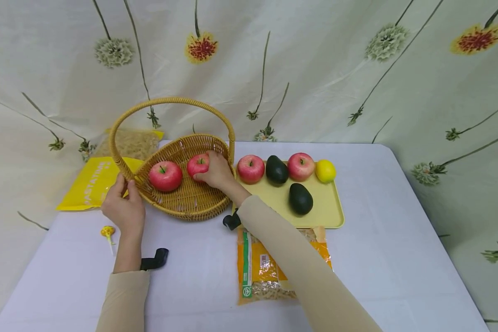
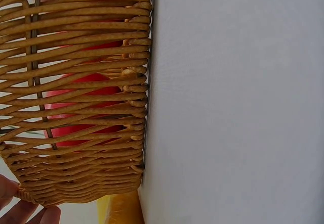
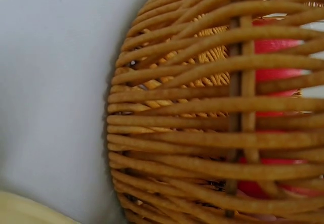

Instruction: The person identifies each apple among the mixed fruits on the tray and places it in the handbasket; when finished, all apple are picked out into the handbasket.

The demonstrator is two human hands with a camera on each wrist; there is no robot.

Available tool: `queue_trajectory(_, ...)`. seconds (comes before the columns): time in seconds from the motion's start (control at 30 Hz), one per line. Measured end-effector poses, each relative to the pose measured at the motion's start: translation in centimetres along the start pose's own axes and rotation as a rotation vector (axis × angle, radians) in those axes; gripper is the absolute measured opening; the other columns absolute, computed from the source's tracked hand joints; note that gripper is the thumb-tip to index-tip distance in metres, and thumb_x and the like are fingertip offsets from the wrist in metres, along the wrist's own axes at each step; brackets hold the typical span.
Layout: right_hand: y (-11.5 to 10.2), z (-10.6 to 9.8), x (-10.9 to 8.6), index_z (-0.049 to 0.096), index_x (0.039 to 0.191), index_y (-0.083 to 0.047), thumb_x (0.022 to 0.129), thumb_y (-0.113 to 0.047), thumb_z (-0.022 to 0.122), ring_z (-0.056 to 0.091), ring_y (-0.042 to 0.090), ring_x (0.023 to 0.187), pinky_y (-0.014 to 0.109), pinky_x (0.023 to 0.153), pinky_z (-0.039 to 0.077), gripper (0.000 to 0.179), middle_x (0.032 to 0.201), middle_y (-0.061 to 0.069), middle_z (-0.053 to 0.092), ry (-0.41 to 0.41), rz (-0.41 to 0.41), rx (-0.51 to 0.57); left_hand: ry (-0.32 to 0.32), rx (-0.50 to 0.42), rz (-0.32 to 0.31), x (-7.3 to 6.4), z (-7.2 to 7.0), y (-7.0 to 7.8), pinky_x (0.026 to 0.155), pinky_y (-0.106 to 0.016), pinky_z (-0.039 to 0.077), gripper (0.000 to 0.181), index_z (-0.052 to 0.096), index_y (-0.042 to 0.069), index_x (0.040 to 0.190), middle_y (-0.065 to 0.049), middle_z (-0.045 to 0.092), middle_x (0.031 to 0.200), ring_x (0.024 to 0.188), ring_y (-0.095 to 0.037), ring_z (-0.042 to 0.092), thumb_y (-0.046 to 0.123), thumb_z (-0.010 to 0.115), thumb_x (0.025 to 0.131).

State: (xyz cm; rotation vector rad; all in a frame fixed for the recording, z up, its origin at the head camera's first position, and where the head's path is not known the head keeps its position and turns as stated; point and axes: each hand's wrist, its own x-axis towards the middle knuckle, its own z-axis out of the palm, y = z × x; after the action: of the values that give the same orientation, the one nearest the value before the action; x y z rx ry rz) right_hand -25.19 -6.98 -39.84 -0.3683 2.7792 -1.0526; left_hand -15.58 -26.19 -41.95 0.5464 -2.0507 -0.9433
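Head view, left hand (image 1: 124, 207) pinching a wicker basket (image 1: 186, 203) at its nine o'clock edge, first red apple (image 1: 166, 176) inside, second apple (image 1: 196, 164) at right hand's (image 1: 217, 171) nine o'clock, gripped and partly covered by it, weave obscuring fruit in wrist views.

From here, right hand (image 1: 216, 170) covers part of one apple (image 1: 195, 164); right sleeve (image 1: 292, 260) hides part of the orange bag (image 1: 258, 263); detail on lollipop (image 1: 107, 231) too small to tell; left hand (image 1: 125, 210) cropped in left wrist view

head camera looks down; wrist views (close) share the basket (image 1: 186, 200).
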Motion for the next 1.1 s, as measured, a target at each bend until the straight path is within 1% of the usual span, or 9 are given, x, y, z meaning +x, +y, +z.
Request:
queue_trajectory(0.1,-0.1,0.0,0.0,0.037,0.147,-0.005,0.084,-0.033,0.076,0.045,0.025,0.135,0.033,0.112,0.042,0.079,0.146,0.012,0.046,-0.008,0.01,-0.006,0.004,-0.004,0.002,0.0,0.0,0.1,0.083,-0.019,0.057,0.03,0.068,0.019,0.126,-0.009,0.073,0.113,0.105,-0.021,0.069,0.02,0.059,0.097)
queue_trajectory(0.27,-0.2,-0.1,-0.2,0.032,0.151,-0.007,0.085,-0.034,0.075,0.041,0.025,0.139,0.035,0.115,0.04,0.083,0.15,0.013,0.04,-0.017,0.018,-0.009,0.004,-0.015,0.005,-0.1,-0.1,0.1,0.081,-0.016,0.057,0.03,0.069,0.021,0.125,-0.009,0.074,0.111,0.104,-0.023,0.069,0.019,0.06,0.097)
queue_trajectory(0.43,-0.4,-0.4,-0.5,0.031,0.151,-0.007,0.086,-0.035,0.074,0.041,0.025,0.138,0.034,0.115,0.04,0.084,0.15,0.013,0.039,-0.011,-0.006,-0.008,0.004,-0.01,0.005,0.0,-0.1,0.1,0.08,-0.013,0.056,0.029,0.069,0.021,0.125,-0.008,0.074,0.111,0.105,-0.023,0.069,0.02,0.06,0.097)
queue_trajectory(0.5,-0.5,-0.5,-0.8,0.031,0.151,-0.007,0.086,-0.035,0.074,0.04,0.025,0.138,0.034,0.115,0.04,0.083,0.151,0.013,0.038,-0.015,-0.023,0.003,0.004,-0.004,-0.002,0.1,-0.1,0.1,0.08,-0.015,0.056,0.029,0.069,0.021,0.125,-0.008,0.073,0.112,0.105,-0.022,0.069,0.021,0.059,0.098)
queue_trajectory(0.63,-0.8,-1.1,-1.5,0.031,0.152,-0.007,0.086,-0.034,0.074,0.038,0.026,0.141,0.037,0.116,0.039,0.083,0.154,0.013,0.035,-0.03,-0.062,0.031,0.003,0.006,-0.011,0.2,0.0,0.0,0.082,-0.023,0.059,0.029,0.069,0.02,0.125,-0.007,0.073,0.114,0.106,-0.02,0.069,0.022,0.059,0.098)
queue_trajectory(0.73,-1.1,-1.8,-2.3,0.03,0.152,-0.007,0.086,-0.034,0.074,0.036,0.026,0.142,0.039,0.116,0.038,0.084,0.155,0.012,0.033,-0.041,-0.086,0.043,0.004,0.009,-0.008,0.2,0.0,-0.1,0.084,-0.027,0.059,0.029,0.069,0.019,0.125,-0.008,0.073,0.114,0.106,-0.02,0.069,0.022,0.058,0.098)
queue_trajectory(0.8,-1.2,-2.5,-3.0,0.029,0.153,-0.009,0.085,-0.034,0.074,0.035,0.025,0.143,0.042,0.117,0.037,0.085,0.156,0.011,0.033,-0.043,-0.106,0.052,0.006,0.009,-0.004,0.3,0.1,-0.2,0.083,-0.026,0.059,0.029,0.069,0.018,0.125,-0.008,0.073,0.114,0.106,-0.02,0.069,0.021,0.058,0.098)
queue_trajectory(0.97,-1.0,-4.3,-5.1,0.03,0.153,-0.012,0.085,-0.036,0.075,0.033,0.022,0.144,0.043,0.117,0.036,0.085,0.157,0.007,0.034,-0.037,-0.176,0.053,0.005,-0.001,-0.006,0.1,0.1,-0.2,0.081,-0.018,0.057,0.029,0.069,0.02,0.125,-0.009,0.073,0.113,0.105,-0.022,0.069,0.021,0.059,0.098)
queue_trajectory(1.1,-0.3,-5.6,-7.0,0.032,0.152,-0.012,0.084,-0.036,0.076,0.037,0.023,0.141,0.044,0.116,0.039,0.085,0.155,0.006,0.036,-0.048,-0.247,0.058,-0.001,0.002,-0.012,0.0,0.1,-0.1,0.083,-0.024,0.058,0.03,0.067,0.021,0.127,-0.008,0.073,0.115,0.106,-0.02,0.069,0.022,0.058,0.098)
